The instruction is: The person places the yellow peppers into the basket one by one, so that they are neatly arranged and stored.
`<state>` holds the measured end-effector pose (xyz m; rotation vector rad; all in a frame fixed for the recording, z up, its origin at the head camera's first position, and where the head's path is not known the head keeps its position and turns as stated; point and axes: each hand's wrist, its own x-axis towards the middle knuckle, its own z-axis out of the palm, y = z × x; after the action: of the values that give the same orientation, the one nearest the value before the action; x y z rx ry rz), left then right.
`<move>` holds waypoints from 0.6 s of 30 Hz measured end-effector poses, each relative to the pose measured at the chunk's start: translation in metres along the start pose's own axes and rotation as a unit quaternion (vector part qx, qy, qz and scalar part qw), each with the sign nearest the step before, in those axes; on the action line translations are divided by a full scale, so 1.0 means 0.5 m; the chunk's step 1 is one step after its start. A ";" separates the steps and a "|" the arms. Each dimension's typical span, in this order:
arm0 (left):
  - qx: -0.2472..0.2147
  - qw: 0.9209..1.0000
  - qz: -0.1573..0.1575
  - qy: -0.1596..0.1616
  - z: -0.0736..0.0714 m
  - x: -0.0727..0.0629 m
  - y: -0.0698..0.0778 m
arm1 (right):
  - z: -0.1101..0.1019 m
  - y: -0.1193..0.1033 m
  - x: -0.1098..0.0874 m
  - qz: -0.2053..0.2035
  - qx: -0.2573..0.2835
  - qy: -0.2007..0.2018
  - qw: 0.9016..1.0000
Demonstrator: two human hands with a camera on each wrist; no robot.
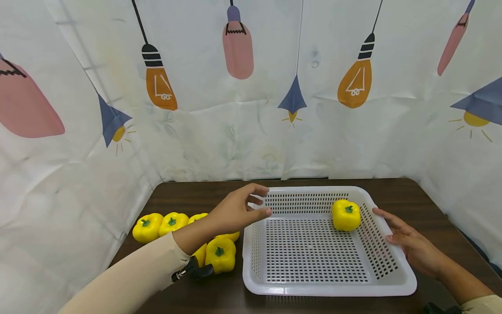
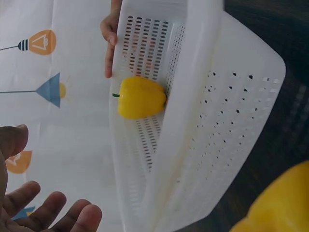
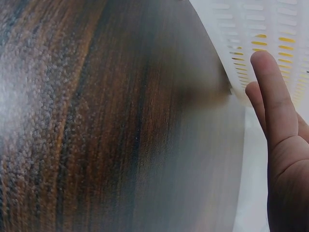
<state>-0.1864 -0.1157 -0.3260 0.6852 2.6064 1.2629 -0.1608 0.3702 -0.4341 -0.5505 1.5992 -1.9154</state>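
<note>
The work looks to be between two placements. One yellow pepper sits in the far right part of the white basket, near its right wall, while several loose peppers lie on the surface to the basket's left (at least six, though the left arm covers part of the group). The left hand is released: it hovers by the basket's left rim, fingers loosely bent, with nothing in it. The right hand rests against the right rim with its fingers fairly straight, touching rather than clenched, perhaps to steady the basket. The next move would seem to call for the left hand to reach back to the loose peppers, pick one and clear the rim with it, the right hand keeping the basket from sliding.
</note>
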 end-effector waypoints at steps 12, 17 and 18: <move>-0.013 0.999 -0.027 0.020 -0.039 -0.061 -0.057 | -0.001 0.003 -0.002 -0.001 -0.012 0.006 1.000; -0.012 0.999 -0.030 0.031 -0.053 -0.084 -0.075 | -0.001 0.006 -0.001 -0.004 -0.010 0.008 1.000; -0.013 0.999 -0.030 0.032 -0.056 -0.088 -0.078 | -0.001 0.007 -0.001 -0.005 -0.008 0.007 1.000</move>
<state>-0.1700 -0.1770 -0.3406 0.5672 2.6343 1.3199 -0.1603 0.3705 -0.4374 -0.5530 1.6253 -1.9190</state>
